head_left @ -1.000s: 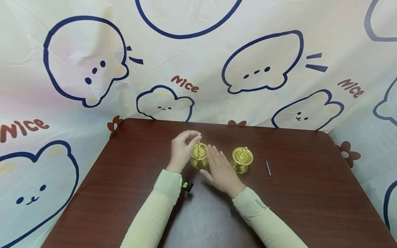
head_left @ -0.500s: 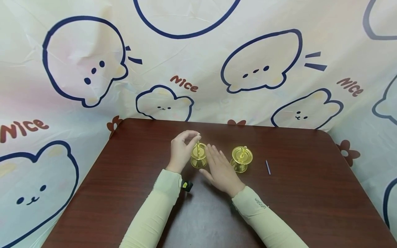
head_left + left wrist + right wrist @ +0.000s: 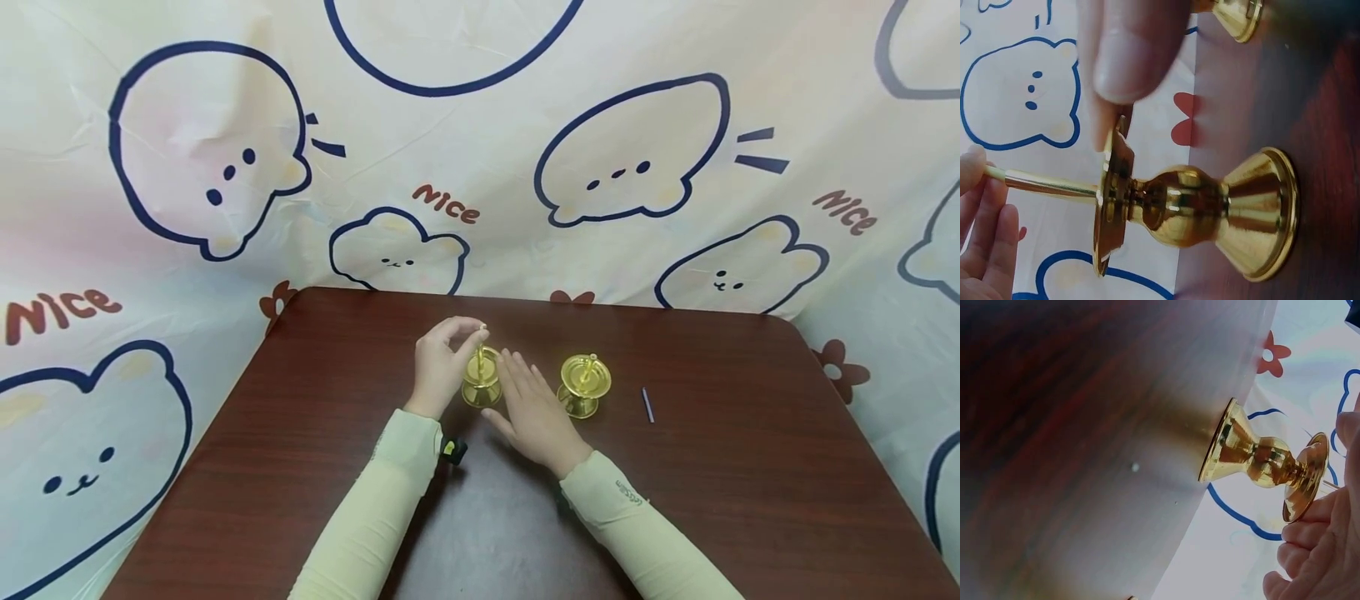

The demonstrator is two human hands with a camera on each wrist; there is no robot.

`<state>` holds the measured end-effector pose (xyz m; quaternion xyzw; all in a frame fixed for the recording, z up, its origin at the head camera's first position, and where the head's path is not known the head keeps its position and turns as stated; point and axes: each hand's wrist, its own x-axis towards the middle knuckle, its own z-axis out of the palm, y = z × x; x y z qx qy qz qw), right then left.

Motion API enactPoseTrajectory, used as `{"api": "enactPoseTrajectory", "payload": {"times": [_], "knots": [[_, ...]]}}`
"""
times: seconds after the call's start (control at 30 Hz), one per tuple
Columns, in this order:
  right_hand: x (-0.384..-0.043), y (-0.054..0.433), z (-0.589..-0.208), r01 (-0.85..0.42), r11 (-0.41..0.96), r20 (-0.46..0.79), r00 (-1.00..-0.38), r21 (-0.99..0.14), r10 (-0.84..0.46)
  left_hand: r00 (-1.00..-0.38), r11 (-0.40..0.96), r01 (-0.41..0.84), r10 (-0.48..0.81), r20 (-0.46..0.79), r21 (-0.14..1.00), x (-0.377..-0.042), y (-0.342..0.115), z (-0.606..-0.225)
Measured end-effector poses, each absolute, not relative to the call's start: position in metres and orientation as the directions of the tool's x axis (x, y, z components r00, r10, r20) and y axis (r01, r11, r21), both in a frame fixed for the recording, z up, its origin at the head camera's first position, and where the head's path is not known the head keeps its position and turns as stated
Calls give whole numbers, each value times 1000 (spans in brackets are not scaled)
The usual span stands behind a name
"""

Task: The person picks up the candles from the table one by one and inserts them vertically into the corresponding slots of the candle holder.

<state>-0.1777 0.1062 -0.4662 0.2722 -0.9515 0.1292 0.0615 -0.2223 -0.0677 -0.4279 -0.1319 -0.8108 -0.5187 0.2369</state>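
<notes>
Pinching a slim pale stick (image 3: 995, 172) atop a glossy, flared candleholder (image 3: 1179, 203) is the left hand (image 3: 442, 367) — right hand (image 3: 538, 415) beside, straight-fingered.

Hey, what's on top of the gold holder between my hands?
A thin gold stem rises from its dish; a pale piece shows above, pinched by your left hand. Your fingertips cover part of that piece, and whether it extends inside the stem can't be seen.
</notes>
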Motion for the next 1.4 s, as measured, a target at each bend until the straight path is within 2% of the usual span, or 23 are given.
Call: {"api": "enactPoseTrajectory", "payload": {"times": [0.27, 0.97, 1.4], "knots": [[-177, 106, -467, -547, 812, 199, -835, -202, -513, -875, 360, 422, -80, 478, 832, -218, -69, -430], [-177, 105, -465, -545, 813, 187, -837, -203, -514, -872, 352, 411, -118, 475, 841, -220, -66, -427], [-178, 106, -465, -541, 817, 188, -839, -199, -510, -847, 454, 455, -47, 530, 766, -220, -65, -426]]}}
